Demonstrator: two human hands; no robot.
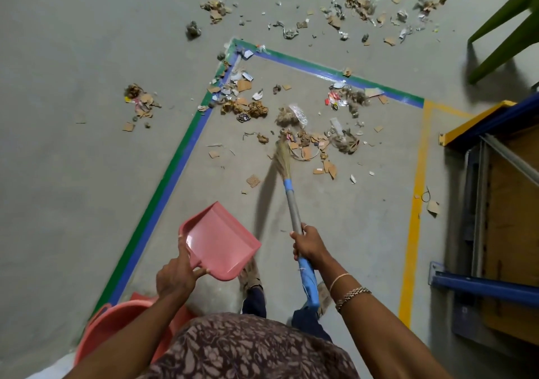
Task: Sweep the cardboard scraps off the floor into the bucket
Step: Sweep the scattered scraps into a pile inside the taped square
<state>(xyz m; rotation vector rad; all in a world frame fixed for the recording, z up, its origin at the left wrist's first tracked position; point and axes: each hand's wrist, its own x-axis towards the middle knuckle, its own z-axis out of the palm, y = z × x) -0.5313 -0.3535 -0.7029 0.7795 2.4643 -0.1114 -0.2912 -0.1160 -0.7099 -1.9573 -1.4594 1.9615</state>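
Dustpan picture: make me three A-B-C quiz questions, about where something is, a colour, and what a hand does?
1. Where is the bucket? A) low at the person's left B) on a table C) hanging on a wall
2. What colour is the dustpan? A) blue B) pink C) yellow
3. What is the right hand doing? A) hanging empty B) pointing C) gripping the broom
Answers: 1 A, it shows below the left hand; 2 B, its tray is plainly pink; 3 C, the fingers wrap the handle.

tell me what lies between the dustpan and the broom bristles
Head view: a ribbed cardboard scrap and a tiny bit beside it, on otherwise bare floor between pink dustpan and broom bristles.
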